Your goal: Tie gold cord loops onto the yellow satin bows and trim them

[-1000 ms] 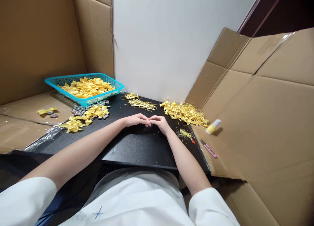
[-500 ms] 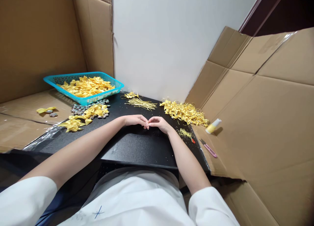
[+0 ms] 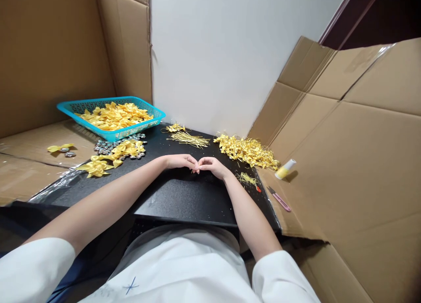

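Over the middle of the black tabletop (image 3: 184, 202), my left hand (image 3: 184, 162) and my right hand (image 3: 212, 165) meet at the fingertips. Both are closed in a pinch, and whatever lies between the fingers is too small and covered to make out. Just beyond them is a bundle of thin gold ties (image 3: 189, 139). Left of my left hand, yellow ribbon bows (image 3: 98, 166) lie beside a cluster of silvery beads (image 3: 107, 147). To the right of my right hand sits a heap of finished-looking yellow bows with gold strands (image 3: 246, 150).
A blue plastic basket (image 3: 112, 135) full of yellow bows stands at the back left. On the right are a thread spool (image 3: 285, 169), pink thread snips (image 3: 279, 199) and yellow thread scraps (image 3: 247, 179). Cardboard walls (image 3: 362, 154) rise at both sides, with a white wall (image 3: 213, 66) behind.
Almost nothing differs. My fingers have shifted very slightly while staying pressed together, and the whole view has drifted a little.
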The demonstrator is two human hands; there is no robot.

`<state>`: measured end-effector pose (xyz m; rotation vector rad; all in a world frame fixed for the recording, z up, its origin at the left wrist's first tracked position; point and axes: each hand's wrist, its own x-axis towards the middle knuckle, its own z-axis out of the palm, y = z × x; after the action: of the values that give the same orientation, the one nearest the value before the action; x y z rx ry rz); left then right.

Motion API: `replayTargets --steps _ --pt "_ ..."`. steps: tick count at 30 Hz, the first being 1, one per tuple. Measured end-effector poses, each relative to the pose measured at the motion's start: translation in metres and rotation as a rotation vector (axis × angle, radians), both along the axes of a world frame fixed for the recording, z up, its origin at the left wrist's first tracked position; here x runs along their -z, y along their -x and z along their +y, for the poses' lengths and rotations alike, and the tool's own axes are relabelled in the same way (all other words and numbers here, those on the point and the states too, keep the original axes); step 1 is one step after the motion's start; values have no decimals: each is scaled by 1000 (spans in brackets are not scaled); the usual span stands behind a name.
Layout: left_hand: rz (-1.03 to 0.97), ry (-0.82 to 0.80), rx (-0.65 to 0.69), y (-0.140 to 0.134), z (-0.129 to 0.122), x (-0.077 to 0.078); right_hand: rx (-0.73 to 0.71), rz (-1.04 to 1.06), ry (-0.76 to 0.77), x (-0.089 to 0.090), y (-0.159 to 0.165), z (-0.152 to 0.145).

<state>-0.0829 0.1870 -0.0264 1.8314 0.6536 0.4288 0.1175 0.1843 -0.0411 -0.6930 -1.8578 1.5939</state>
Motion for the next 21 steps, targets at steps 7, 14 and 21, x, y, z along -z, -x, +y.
replayTargets --steps 7,14,21 --pt "4 -16 -24 1 2 2 42 12 -18 3 1 3" --pt "-15 -40 -95 1 2 1 139 -7 -55 -1 3 -1" --pt "-75 -107 -349 -6 1 6 244 -9 -60 5 5 3"
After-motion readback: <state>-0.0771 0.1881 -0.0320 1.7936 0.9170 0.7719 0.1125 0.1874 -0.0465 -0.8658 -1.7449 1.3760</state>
